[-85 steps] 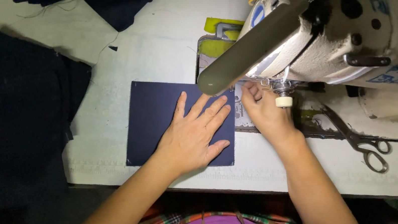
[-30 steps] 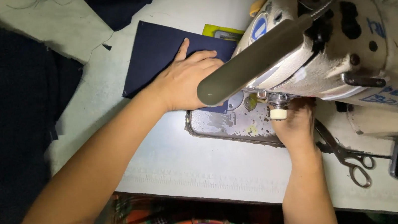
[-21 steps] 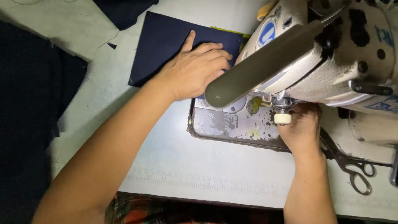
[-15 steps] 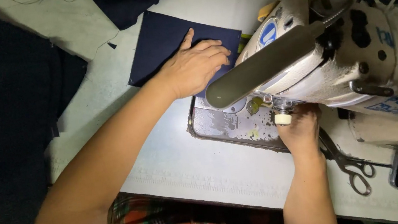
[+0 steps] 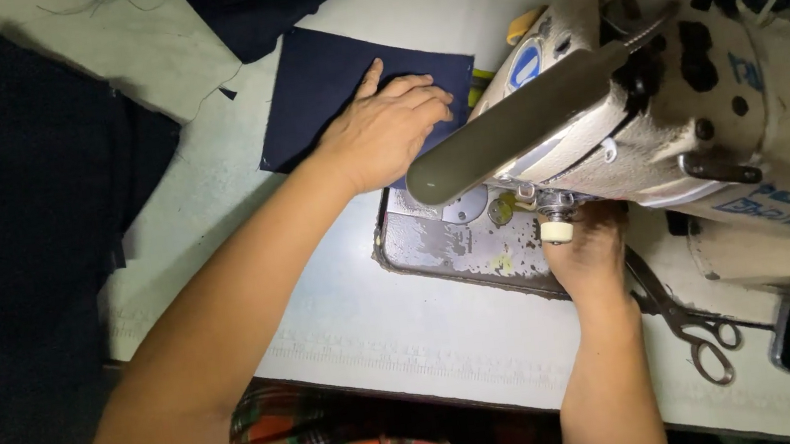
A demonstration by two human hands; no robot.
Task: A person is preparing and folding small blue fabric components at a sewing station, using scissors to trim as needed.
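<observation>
With our left hand [image 5: 384, 131] flat on the navy cloth [image 5: 319, 91] and our right hand [image 5: 592, 253] tucked under the sewing machine [image 5: 661, 99], grip hidden, we risk pricked fingers near the needle.

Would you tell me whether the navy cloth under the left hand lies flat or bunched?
Flat: the navy cloth lies smooth with straight edges under the left hand.

My left grip [image 5: 384, 131] flat on fabric piece [image 5: 339, 93]; sewing machine [image 5: 664, 119] to its right, over my right grip [image 5: 587, 249]; scissors [image 5: 682, 312] just right of that.
</observation>
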